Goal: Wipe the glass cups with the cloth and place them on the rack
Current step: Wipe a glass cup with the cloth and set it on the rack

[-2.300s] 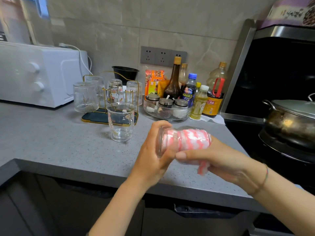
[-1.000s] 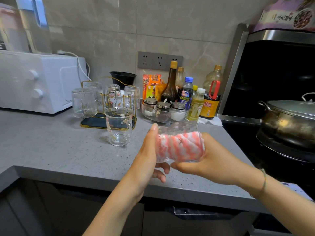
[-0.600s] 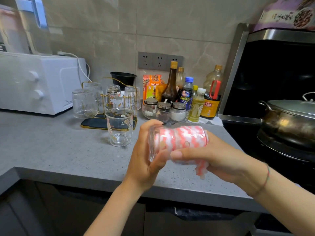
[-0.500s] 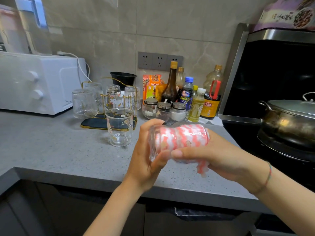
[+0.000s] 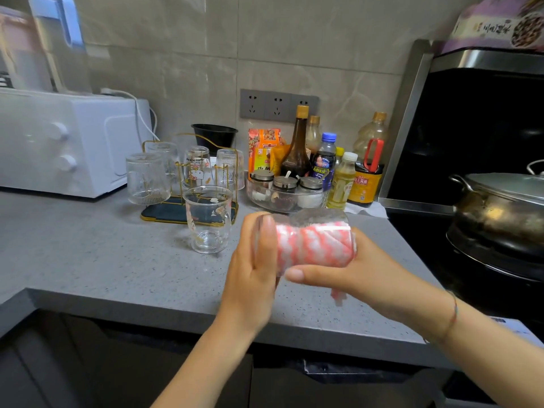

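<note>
I hold a clear glass cup [image 5: 319,218] on its side above the counter's front part. A pink-and-white cloth [image 5: 312,245] is stuffed inside it, with a tail hanging out below on the right. My left hand [image 5: 250,278] grips the cup's left end, fingers up over the rim. My right hand [image 5: 371,275] holds the cup and cloth from the right, thumb underneath. A gold wire rack [image 5: 164,214] with a dark tray stands behind, carrying several upturned glasses. An upright glass mug [image 5: 209,222] stands on the counter in front of the rack.
A white microwave [image 5: 59,142] fills the back left. Sauce bottles [image 5: 297,154] and a clear bowl of spice jars [image 5: 282,201] stand right of the rack. A lidded metal pot [image 5: 500,207] sits on the stove at right. The counter edge [image 5: 147,301] runs below my hands.
The cup has turned between my hands with the cloth inside. My left hand opened off it, took hold again, and now lies flatter against its left end.
</note>
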